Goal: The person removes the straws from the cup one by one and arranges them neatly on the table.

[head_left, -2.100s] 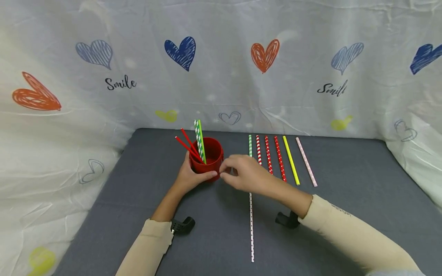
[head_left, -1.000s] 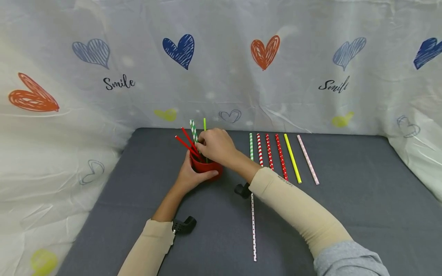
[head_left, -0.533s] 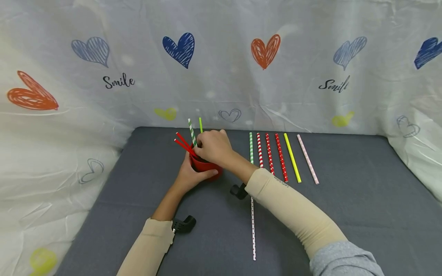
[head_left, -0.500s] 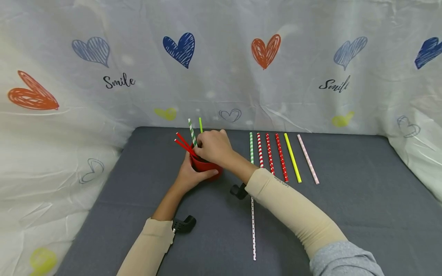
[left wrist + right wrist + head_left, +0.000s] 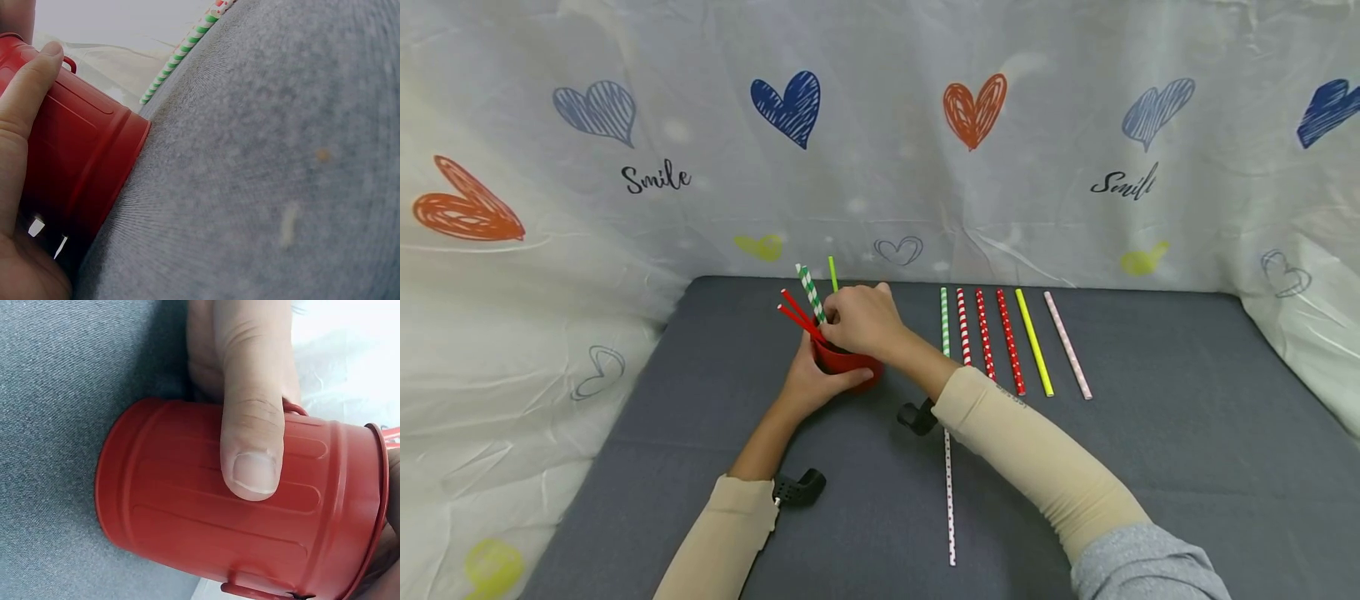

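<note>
In the head view, my left hand [image 5: 808, 383] grips a small red ribbed bucket [image 5: 850, 362] from its left side, thumb across the front. The left wrist view shows the same bucket [image 5: 81, 137] close up, its base on the grey cloth. My right hand [image 5: 861, 319] is at the bucket's mouth with curled fingers among the straws; its fingertips are hidden, so whether they pinch one cannot be made out. Out of the bucket lean red straws [image 5: 795, 312], green-and-white striped straws [image 5: 810, 293] tilted left, and a lime green straw [image 5: 832, 273].
To the right, straws lie in a row: green striped [image 5: 945, 321], red striped [image 5: 963, 325], two red dotted, yellow [image 5: 1034, 342] and pink [image 5: 1067, 343]. A white dotted straw [image 5: 951, 500] lies nearer me, partly under my right arm. A printed sheet [image 5: 880, 192] hangs behind.
My right hand has moved left from beside the bucket to its mouth. The striped straws' tops have swung left and the lime straw has parted from them. My left hand keeps its hold.
</note>
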Action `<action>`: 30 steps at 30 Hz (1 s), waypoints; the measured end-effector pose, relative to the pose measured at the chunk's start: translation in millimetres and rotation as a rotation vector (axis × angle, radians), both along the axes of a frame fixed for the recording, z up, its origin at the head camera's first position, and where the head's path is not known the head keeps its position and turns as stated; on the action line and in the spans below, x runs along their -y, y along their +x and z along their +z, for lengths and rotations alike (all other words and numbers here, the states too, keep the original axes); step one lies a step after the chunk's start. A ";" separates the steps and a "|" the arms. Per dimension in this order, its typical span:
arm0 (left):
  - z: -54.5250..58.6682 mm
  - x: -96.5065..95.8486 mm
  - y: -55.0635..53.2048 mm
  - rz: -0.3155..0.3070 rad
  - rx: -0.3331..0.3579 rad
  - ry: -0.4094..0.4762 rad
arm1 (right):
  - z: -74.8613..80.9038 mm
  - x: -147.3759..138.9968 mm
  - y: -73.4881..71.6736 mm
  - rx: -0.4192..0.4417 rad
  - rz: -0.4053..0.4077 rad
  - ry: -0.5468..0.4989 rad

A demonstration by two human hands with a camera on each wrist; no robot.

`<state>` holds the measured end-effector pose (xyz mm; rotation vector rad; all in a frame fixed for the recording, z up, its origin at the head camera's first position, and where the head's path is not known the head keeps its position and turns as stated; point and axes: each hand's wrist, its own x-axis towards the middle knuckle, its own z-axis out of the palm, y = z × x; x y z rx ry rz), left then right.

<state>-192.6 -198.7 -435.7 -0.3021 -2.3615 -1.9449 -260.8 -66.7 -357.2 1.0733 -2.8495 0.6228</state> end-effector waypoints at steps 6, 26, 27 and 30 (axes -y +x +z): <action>-1.1 -0.1 0.4 0.009 0.001 -0.007 | -0.4 -3.5 -0.3 0.015 0.010 -0.042; -1.2 -0.1 -0.6 0.014 0.027 -0.004 | 5.1 -21.1 5.7 0.119 0.058 -0.048; -1.4 -0.1 -0.5 0.015 0.026 -0.006 | 4.3 -22.0 6.2 0.119 0.060 -0.051; -2.6 -0.2 -0.9 0.013 0.007 0.005 | 2.3 -23.8 7.3 0.114 0.065 -0.049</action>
